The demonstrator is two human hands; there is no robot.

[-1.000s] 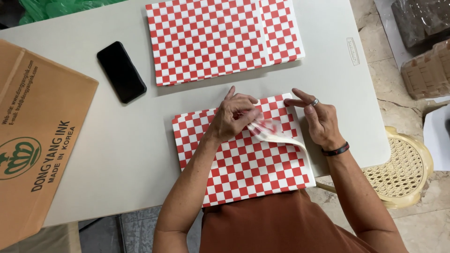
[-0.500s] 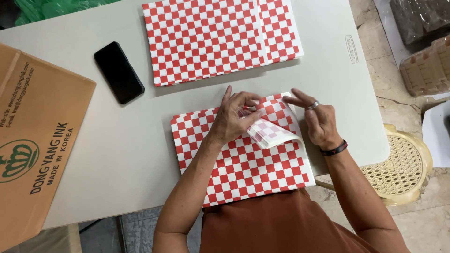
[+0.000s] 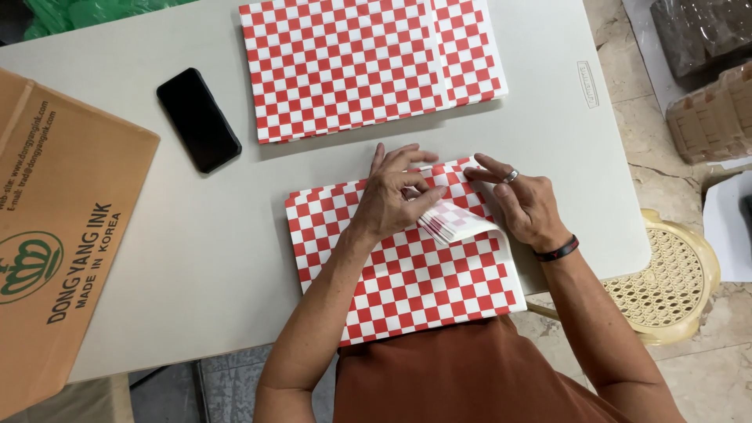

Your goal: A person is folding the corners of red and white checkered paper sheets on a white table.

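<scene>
A stack of red-and-white checkered paper sheets (image 3: 407, 274) lies on the grey table in front of me. My left hand (image 3: 395, 196) rests on the stack and pinches a bundle of curled-up sheet corners (image 3: 454, 223) between thumb and fingers. My right hand (image 3: 521, 204), with a ring and a dark wristband, touches the far right corner of the same stack beside the lifted sheets, fingers extended.
A second stack of checkered sheets (image 3: 368, 66) lies at the far side of the table (image 3: 196, 251). A black phone (image 3: 198, 119) sits left of it. A brown cardboard box (image 3: 55, 235) stands at the left. A woven plastic stool (image 3: 666, 278) is at the right, on the floor.
The lifted sheet corners have curled further over toward the left under my left hand's fingers. My right hand stays at the stack's corner.
</scene>
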